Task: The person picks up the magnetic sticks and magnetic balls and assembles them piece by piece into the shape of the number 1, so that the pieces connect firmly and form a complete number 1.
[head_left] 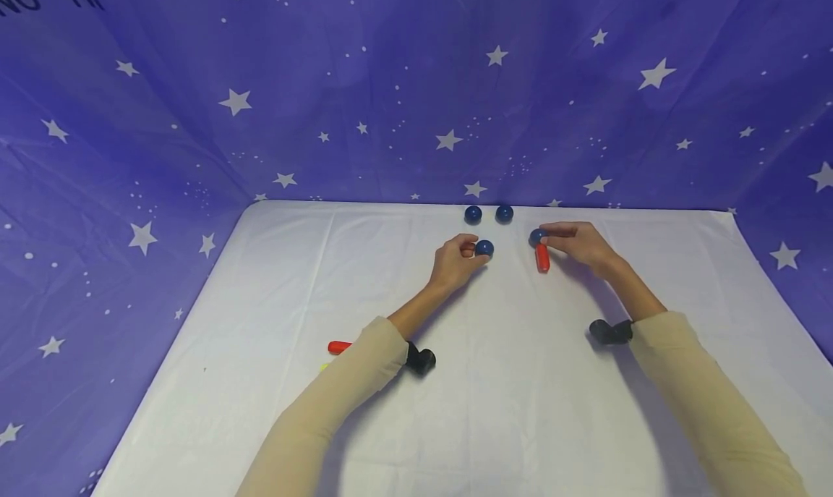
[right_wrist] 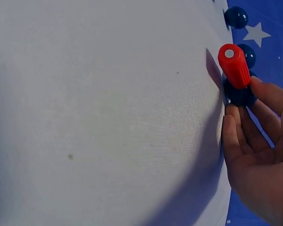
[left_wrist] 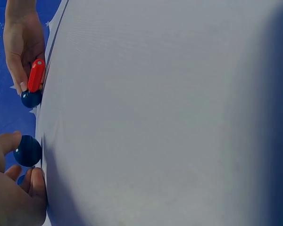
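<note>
Left hand (head_left: 453, 264) grips a blue ball (head_left: 484, 249), fingers curled; right hand (head_left: 582, 245) pinches a second ball (head_left: 536, 237) between thumb and fingers, a red stick (head_left: 543, 259) touching its near side!

In the head view, a glossy dark-blue ball (head_left: 484, 248) sits between the thumb and fingers of the left hand (head_left: 454, 262), at that hand's 2 o'clock. A second ball (head_left: 536, 237), just as blue, round and shiny, is at about 3 o'clock from the first, the two apart; the right hand (head_left: 582, 242) pinches it at its own 9 o'clock. A short, straight red rod (head_left: 543, 259) touches this second ball with one end and points from it toward 6 o'clock. Its sides are ribbed; the right wrist view shows a small pale disc in its free end, aimed there between 11 and 12 o'clock.
</note>
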A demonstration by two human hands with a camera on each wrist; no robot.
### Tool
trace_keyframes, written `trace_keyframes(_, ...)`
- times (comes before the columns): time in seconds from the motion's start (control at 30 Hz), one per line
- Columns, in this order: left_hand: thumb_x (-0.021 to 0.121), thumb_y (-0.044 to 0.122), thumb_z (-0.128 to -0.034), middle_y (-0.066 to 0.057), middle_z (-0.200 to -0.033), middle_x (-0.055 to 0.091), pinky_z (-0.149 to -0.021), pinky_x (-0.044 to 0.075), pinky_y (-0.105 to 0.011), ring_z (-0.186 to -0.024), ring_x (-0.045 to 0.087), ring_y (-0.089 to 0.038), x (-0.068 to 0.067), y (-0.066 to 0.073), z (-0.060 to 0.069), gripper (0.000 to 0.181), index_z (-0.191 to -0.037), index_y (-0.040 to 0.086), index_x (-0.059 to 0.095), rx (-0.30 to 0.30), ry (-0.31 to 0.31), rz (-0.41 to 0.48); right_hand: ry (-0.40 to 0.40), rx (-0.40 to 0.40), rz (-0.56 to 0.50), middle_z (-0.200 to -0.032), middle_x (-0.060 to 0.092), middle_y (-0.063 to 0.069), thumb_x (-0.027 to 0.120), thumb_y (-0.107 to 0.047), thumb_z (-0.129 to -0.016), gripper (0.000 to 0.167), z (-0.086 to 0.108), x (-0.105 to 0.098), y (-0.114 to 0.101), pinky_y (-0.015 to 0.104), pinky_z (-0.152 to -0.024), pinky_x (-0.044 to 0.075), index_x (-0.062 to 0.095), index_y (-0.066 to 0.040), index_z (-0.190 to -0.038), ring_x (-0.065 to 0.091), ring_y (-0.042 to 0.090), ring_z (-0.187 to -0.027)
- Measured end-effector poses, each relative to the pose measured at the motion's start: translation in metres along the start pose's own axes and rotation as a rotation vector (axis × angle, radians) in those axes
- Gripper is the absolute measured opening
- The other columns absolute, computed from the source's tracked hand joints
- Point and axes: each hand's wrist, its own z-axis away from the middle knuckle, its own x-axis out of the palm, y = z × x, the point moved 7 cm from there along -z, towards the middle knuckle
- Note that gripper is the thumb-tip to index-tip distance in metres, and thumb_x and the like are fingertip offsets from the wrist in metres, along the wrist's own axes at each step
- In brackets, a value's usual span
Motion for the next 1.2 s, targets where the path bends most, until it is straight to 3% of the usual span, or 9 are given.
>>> trace_keyframes(0.47,0.079,0.012,-0.0856,-0.011,-0.108,0.071,-0.08,0.048,-0.02,-0.092,0.064,-0.017,0.0032,0.004,-0.0016,0.04,-0.123,0.001,0.068,0.013,-0.005,-0.089,-0.011,0.004,-0.021,-0.146,0.048,0.022,0.068,-0.031,-0.096,0.057,-0.0017,-0.0002,0.0024,0.055,-0.108,0.032,0.054,0.0,-0.141,0.036,0.041,-0.138)
trace_keyframes(0.7,0.078,0.012,-0.0867,-0.01,-0.106,0.071,-0.078,0.046,-0.02,-0.09,0.062,-0.016,0.0048,0.0056,-0.002,0.036,-0.12,0.002,0.069,0.025,-0.005,-0.123,-0.033,0.028,-0.02,-0.15,0.043,0.022,0.069,-0.034,-0.096,0.059,-0.0027,0.0011,0.0042,0.06,-0.112,0.025,0.053,-0.001,-0.142,0.03,0.042,-0.142)
trace_keyframes(1.2,0.077,0.012,-0.0866,-0.008,-0.102,0.071,-0.079,0.048,-0.021,-0.089,0.062,-0.015,0.0064,0.0053,0.0016,0.034,-0.118,0.002,0.069,0.041,-0.006,-0.099,-0.039,0.02,-0.048,-0.15,0.043,0.023,0.069,-0.03,-0.095,0.057,-0.0029,-0.0004,0.0031,0.058,-0.113,0.023,0.053,0.001,-0.141,0.028,0.042,-0.143)
